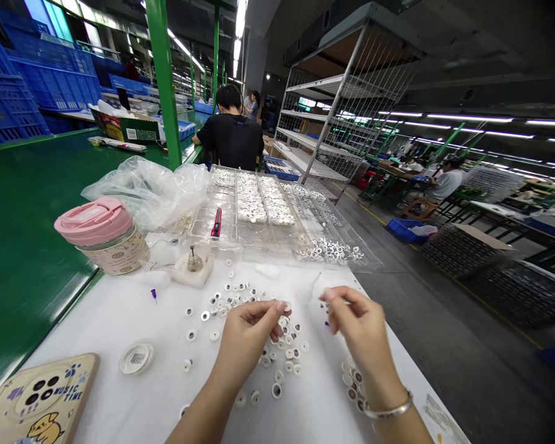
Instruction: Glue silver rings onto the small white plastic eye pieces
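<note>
My left hand (250, 330) is over the white work surface (166, 376), thumb and forefinger closed on a small white round part (287, 306). Loose white round parts (288, 353), some with dark centres, lie scattered beneath and around it. My right hand (358, 324) is a little to the right, slightly blurred, with its fingers pinched together. What those fingertips hold, if anything, cannot be made out. Close to them are tiny dark pieces and a small purple piece (327, 324). More round parts (350, 377) lie in a cluster below the right hand, by the wrist with a bracelet (391, 407).
Clear compartment trays (222, 231) of white parts stand at the back, with a red cutter (217, 222) on one. To the left are a pink-lidded cup (115, 250), a purple needle tip (154, 295), a tape roll (137, 359) and a phone (37, 394). A person (234, 132) sits ahead.
</note>
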The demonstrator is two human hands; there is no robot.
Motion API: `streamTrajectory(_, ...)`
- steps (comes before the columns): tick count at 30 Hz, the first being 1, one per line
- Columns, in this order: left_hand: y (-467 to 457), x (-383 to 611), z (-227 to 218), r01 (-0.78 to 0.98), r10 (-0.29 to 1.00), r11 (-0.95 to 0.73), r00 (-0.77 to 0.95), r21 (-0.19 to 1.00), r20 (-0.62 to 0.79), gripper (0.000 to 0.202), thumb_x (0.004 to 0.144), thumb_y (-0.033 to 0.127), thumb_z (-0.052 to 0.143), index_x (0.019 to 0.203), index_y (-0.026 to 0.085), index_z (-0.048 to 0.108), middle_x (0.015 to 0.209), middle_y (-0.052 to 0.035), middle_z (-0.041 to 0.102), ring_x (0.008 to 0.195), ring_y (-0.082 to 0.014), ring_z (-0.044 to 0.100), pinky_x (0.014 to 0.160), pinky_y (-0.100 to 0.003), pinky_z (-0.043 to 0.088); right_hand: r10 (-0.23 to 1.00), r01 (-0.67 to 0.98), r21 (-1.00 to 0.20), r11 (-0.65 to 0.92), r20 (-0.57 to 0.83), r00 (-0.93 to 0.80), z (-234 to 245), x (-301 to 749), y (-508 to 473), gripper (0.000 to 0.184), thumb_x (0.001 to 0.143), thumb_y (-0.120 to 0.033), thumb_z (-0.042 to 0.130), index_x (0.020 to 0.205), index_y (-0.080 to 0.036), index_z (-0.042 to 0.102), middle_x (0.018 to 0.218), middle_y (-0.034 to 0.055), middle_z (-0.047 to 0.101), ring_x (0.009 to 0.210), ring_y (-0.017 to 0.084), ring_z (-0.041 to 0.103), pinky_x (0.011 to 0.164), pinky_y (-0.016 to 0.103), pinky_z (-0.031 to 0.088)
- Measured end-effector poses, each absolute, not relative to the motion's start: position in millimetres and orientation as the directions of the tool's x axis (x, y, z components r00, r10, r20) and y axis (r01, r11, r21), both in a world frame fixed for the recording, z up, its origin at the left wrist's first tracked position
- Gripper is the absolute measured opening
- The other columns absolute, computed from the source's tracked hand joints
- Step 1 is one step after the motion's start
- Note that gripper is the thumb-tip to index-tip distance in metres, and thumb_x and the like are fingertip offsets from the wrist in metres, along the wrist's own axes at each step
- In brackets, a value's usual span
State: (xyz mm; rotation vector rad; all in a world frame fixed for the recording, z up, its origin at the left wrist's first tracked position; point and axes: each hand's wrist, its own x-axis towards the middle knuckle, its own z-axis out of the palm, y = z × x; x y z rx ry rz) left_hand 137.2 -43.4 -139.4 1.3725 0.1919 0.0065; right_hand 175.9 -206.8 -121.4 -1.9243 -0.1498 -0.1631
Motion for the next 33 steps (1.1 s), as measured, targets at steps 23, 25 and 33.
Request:
streamTrajectory(23, -46.1, 138.2, -149.5, 0.345, -0.125, 0.334, 0.938, 0.877, -0.322, 0.041, 0.071, 0.049, 0.060, 0.071, 0.010, 0.067, 0.066, -0.0084, 0.060, 0.050, -0.0077, 0.045, 0.050, -0.018, 0.038, 0.082, 0.208, -0.971, 0.119, 0.218, 0.972, -121.0, 188.9, -226.2, 0.029, 0.072, -0.029, 0.060, 0.097, -0.018, 0.052, 0.062, 0.0005, 0.051, 0.051, 0.008, 0.042, 0.050, 0.023, 0.036)
streamTrajectory(25, -47.4, 138.2, -149.9, 0.364, -0.144, 0.313, 0.931, 0.877, -0.335, 0.041, 0.070, 0.050, 0.060, 0.071, 0.010, 0.068, 0.065, -0.0077, 0.060, 0.049, -0.0078, 0.045, 0.049, -0.018, 0.037, 0.045, 0.225, -0.956, 0.190, 0.238, 0.970, -119.7, 187.7, -225.4, 0.024, 0.071, -0.029, 0.060, 0.092, -0.017, 0.055, 0.054, -0.0021, 0.042, 0.049, 0.007, 0.038, 0.048, 0.022, 0.033)
streamTrajectory(33, -49.1, 135.9, -150.2, 0.384, -0.220, 0.238, 0.916, 0.892, -0.336, 0.041, 0.070, 0.051, 0.059, 0.071, 0.011, 0.069, 0.059, -0.0066, 0.058, 0.048, -0.0081, 0.045, 0.047, -0.017, 0.035, -0.151, 0.421, -0.902, -0.098, 0.432, 0.889, -116.9, 166.7, -205.1, 0.035, 0.080, -0.042, 0.047, 0.064, -0.012, 0.055, 0.052, 0.0021, 0.044, 0.042, 0.007, 0.036, 0.037, 0.020, 0.025)
